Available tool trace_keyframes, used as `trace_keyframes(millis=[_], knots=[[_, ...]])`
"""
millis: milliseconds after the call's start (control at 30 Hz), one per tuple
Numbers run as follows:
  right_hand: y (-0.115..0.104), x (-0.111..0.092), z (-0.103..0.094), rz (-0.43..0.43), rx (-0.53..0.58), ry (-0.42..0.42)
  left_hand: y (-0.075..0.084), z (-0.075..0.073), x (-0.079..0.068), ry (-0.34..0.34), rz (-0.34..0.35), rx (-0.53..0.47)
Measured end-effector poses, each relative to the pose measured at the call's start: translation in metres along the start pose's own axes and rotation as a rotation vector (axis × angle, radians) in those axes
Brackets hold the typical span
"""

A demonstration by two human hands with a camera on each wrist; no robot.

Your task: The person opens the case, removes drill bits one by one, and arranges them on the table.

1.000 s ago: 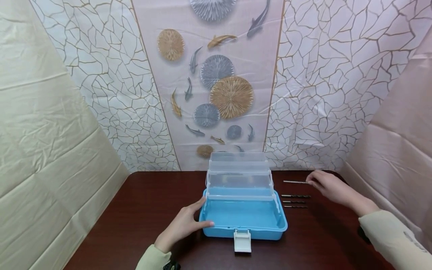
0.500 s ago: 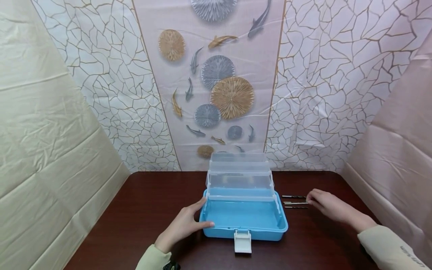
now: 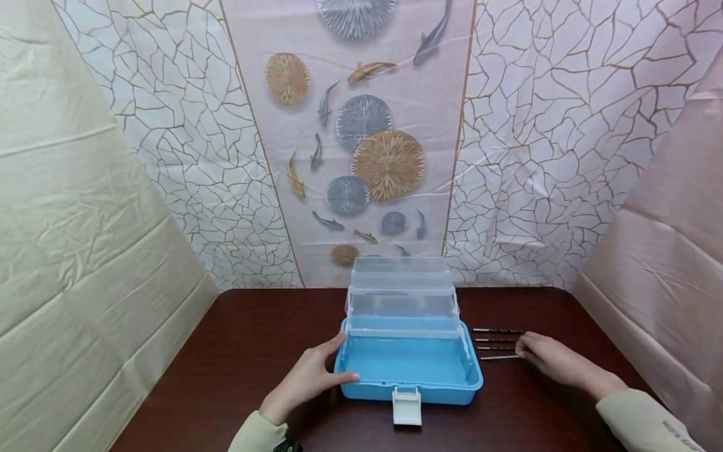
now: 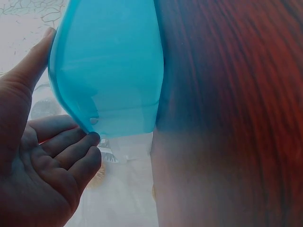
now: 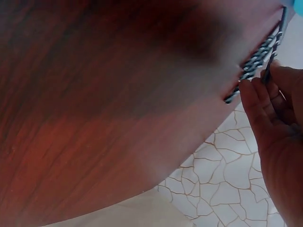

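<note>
An opened blue toolbox [image 3: 409, 361] with clear fold-out trays [image 3: 403, 304] stands on the table. My left hand [image 3: 307, 376] holds its left end, thumb over the front rim and fingers at the side; the left wrist view has the blue wall [image 4: 111, 71] close by. My right hand [image 3: 556, 361] pinches the right end of a thin drill bit [image 3: 496, 358], low over the table or touching it. Just behind it, several other drill bits [image 3: 494, 330] lie roughly parallel. In the right wrist view the held drill bit [image 5: 279, 40] overlaps the spiral-fluted ones.
A white latch [image 3: 407, 408] hangs from the toolbox front. The dark red-brown table [image 3: 271, 320] ends at a patterned cloth backdrop [image 3: 361, 157], with plain cloth [image 3: 101, 251] on the left side.
My right hand has brought its drill bit from behind the row to in front of it, nearest me. The left hand stays at the toolbox.
</note>
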State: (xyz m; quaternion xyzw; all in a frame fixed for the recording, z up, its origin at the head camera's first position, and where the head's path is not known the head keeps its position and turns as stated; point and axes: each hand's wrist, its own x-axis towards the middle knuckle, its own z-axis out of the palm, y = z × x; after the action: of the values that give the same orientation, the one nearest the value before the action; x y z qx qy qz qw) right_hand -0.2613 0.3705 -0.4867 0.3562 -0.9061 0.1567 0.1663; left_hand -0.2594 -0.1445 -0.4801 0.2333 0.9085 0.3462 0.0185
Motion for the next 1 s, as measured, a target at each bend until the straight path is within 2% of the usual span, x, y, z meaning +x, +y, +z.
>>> trace_keyframes(millis=[133, 500, 633, 833, 1000], knots=[[0.003, -0.003, 0.004, -0.003, 0.024, -0.014, 0.0, 0.0, 0.0, -0.001, 0.0, -0.005], [0.007, -0.009, 0.008, 0.059, 0.085, -0.102, 0.003, -0.001, -0.001, -0.002, 0.005, -0.004], [0.01, -0.011, 0.011, 0.05, 0.074, -0.081, 0.003, -0.001, 0.0, 0.002, 0.007, 0.005], [0.013, -0.011, 0.016, -0.009, 0.057, -0.034, 0.002, -0.001, -0.001, 0.003, 0.01, 0.006], [0.014, -0.01, 0.017, 0.007, 0.036, -0.046, 0.002, -0.001, -0.001, 0.001, 0.005, 0.003]])
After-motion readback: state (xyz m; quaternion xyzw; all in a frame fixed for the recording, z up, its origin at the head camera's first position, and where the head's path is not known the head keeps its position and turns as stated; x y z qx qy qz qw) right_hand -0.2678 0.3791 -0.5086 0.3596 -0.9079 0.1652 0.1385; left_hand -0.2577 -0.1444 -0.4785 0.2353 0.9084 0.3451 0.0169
